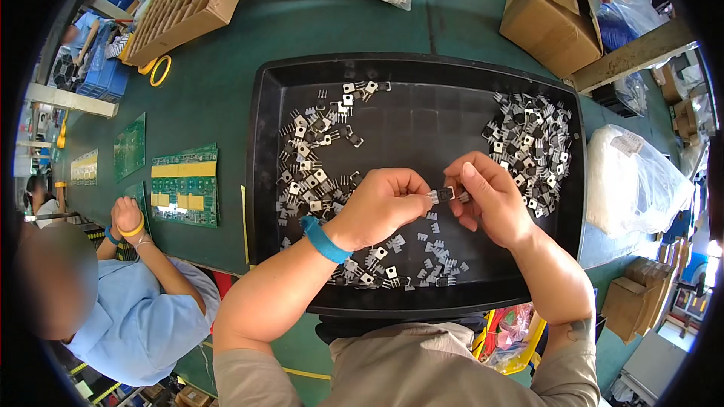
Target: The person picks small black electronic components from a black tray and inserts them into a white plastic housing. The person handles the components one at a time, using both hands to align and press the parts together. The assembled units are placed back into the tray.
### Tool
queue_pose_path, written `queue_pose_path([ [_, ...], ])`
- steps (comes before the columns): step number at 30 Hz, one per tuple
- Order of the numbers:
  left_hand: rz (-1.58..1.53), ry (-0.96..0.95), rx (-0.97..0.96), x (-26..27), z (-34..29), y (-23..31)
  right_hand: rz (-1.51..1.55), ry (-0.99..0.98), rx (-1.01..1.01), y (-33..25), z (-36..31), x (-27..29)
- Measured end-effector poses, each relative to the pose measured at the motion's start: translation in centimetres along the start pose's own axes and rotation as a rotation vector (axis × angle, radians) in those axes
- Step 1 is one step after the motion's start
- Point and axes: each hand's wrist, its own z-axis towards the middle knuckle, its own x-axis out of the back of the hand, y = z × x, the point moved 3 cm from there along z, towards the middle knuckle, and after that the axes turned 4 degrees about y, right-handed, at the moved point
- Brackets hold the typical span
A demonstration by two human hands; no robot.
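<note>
on the green table (362,34), a black tray (437,120) holds component heaps (532,152) at nine and three o'clock, seemingly midway (which is finished, i cannot tell), grey pieces (439,250) at six; centrally, the left hand (387,205) pinches a black component (444,194), the right hand's (494,200) grip unclear.

Electronics workshop, circuit boards (185,187), tray (422,124) of components (530,151), co-worker (143,324)
</note>
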Motion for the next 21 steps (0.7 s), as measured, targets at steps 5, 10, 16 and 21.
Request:
queue_pose_path([
  [5,0.014,0.032,-0.112,-0.3,-0.1,0.3,-0.142,-0.082,-0.074,-0.4,-0.1,-1.1],
  [10,-0.277,0.166,-0.079,1.1,0.1,0.5,-0.398,-0.141,0.141,-1.2,-0.3,-1.1],
  [16,-0.271,0.235,-0.168,1.2,0.4,0.9,-1.176,-0.576,0.695,1.8,-2.2,-4.4],
  [21,-0.329,0.143,-0.181,1.2,0.5,0.7,-1.376,-0.851,0.639,3.8,-2.8,-6.7],
])
